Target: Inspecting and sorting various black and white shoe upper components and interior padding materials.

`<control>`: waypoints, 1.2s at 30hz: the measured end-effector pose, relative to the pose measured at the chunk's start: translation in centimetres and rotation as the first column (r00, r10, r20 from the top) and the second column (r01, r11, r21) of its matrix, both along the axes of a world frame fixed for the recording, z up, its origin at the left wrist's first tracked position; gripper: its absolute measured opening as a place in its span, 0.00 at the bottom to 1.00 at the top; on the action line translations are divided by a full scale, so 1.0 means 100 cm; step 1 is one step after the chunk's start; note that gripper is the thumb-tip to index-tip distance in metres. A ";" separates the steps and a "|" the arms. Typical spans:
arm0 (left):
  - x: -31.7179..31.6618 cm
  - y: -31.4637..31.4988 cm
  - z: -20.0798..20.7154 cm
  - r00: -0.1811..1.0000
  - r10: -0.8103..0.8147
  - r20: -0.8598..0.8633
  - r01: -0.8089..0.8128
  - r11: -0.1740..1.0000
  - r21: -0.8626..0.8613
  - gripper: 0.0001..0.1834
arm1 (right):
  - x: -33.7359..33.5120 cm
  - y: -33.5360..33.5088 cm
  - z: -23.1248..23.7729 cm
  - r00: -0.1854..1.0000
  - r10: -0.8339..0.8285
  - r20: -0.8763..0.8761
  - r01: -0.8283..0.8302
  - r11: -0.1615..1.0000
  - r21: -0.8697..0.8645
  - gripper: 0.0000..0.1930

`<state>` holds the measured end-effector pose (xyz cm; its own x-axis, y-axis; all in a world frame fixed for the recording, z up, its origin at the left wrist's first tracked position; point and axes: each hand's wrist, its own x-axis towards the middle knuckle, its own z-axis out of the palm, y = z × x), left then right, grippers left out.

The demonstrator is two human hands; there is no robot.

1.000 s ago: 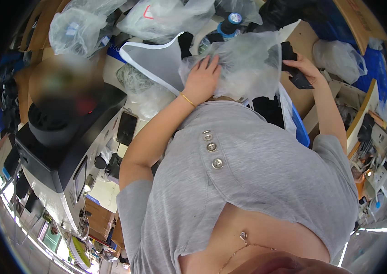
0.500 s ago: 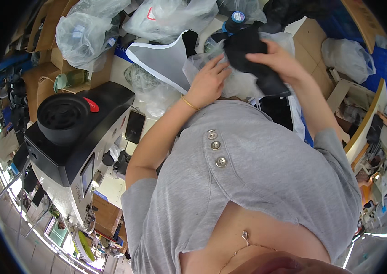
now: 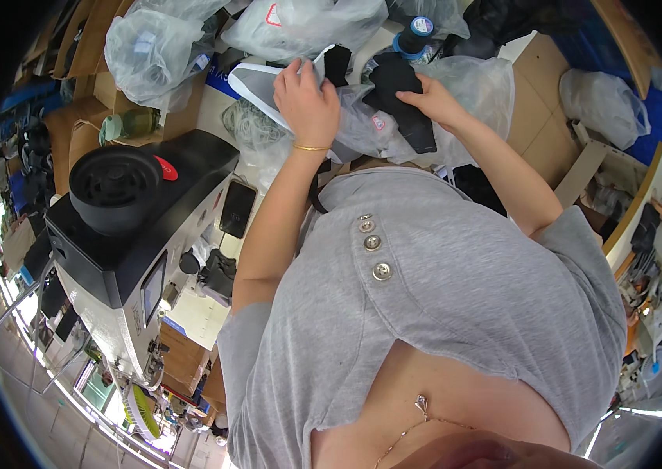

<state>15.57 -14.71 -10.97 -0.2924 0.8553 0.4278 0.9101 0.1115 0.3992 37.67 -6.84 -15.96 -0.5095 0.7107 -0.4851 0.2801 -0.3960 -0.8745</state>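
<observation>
In my right hand [image 3: 434,102] is a flat black fabric piece [image 3: 398,87], pinched at its right edge between thumb and fingers. The piece hangs over clear plastic bags in front of my body. My left hand [image 3: 306,102] lies over a grey fabric piece with white edging [image 3: 256,84], fingers bent around its right part; the thumb is hidden. A small black part [image 3: 337,64] shows at the grey piece's far right corner. Beneath and between my hands lies a clear plastic bag with a small label [image 3: 366,125].
On the left stands a black and white sewing machine [image 3: 143,227] with a phone [image 3: 238,209] beside it. Filled clear bags [image 3: 307,27] line the far side. A blue-capped bottle [image 3: 415,37] stands behind the black piece. A cardboard box [image 3: 178,109] is at far left.
My left hand has moved left, from beside the black piece onto the grey piece. My right hand has drawn slightly left with the black piece, which now hangs flatter.
</observation>
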 end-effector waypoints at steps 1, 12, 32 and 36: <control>-0.006 -0.001 -0.004 1.000 -0.022 -0.015 0.022 1.000 0.002 0.19 | 0.001 0.001 -0.001 1.000 0.002 0.000 -0.002 1.000 0.000 0.23; -0.063 -0.012 0.066 0.913 0.336 0.231 -0.368 0.923 0.113 0.10 | 0.005 0.003 -0.008 0.996 0.007 0.091 -0.010 1.000 0.029 0.23; -0.010 0.010 0.046 0.989 0.001 0.151 0.025 0.985 -0.171 0.12 | 0.024 -0.003 0.025 0.993 0.003 0.118 -0.066 0.843 0.533 0.28; -0.011 0.011 0.047 0.969 -0.081 0.234 0.085 0.996 -0.004 0.22 | 0.034 0.009 0.029 0.986 -0.124 0.114 0.016 0.741 0.671 0.20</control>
